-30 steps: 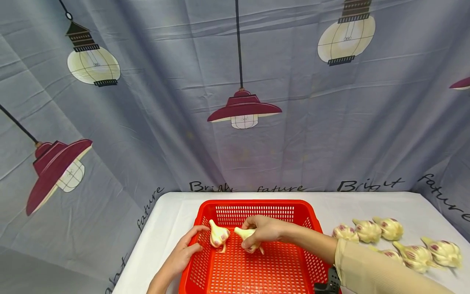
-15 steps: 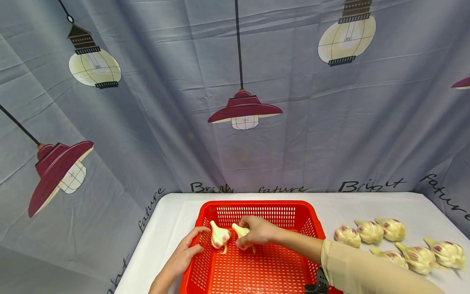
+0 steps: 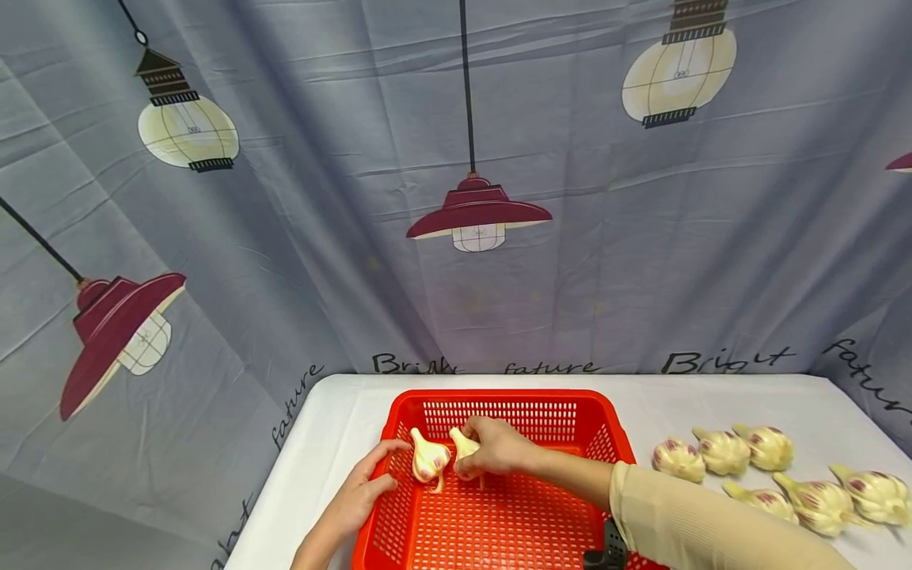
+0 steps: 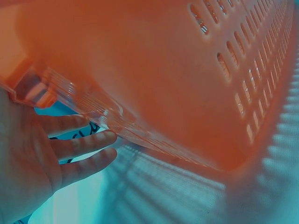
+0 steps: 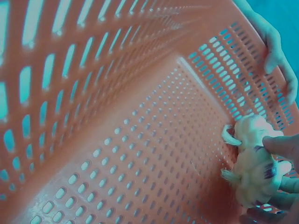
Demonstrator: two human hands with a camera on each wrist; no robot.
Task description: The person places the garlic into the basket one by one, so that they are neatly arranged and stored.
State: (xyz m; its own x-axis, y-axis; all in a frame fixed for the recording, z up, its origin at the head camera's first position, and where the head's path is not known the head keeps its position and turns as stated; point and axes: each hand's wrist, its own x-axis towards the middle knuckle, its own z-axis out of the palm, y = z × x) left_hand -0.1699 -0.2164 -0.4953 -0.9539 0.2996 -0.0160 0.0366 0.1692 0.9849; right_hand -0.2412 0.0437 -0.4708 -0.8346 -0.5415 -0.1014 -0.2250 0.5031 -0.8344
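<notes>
A red plastic basket with slotted walls stands on the white table. My left hand holds its left rim, with fingers reaching over the edge. In the left wrist view, other fingers of that hand lie along the outside wall, below the rim. Inside the basket, one garlic bulb lies by the left wall, its stem pointing to the back. Just right of it, my right hand grips a second garlic bulb, partly hidden by the fingers. The right wrist view shows the gripped bulb close beside the other bulb.
Several more garlic bulbs lie in two rows on the table, right of the basket. A grey curtain printed with lamps hangs behind the table. My right forearm crosses over the basket's right wall.
My right hand has moved a little left with the garlic bulb, bringing it nearer the bulb by the left wall. The left hand stays on the rim.
</notes>
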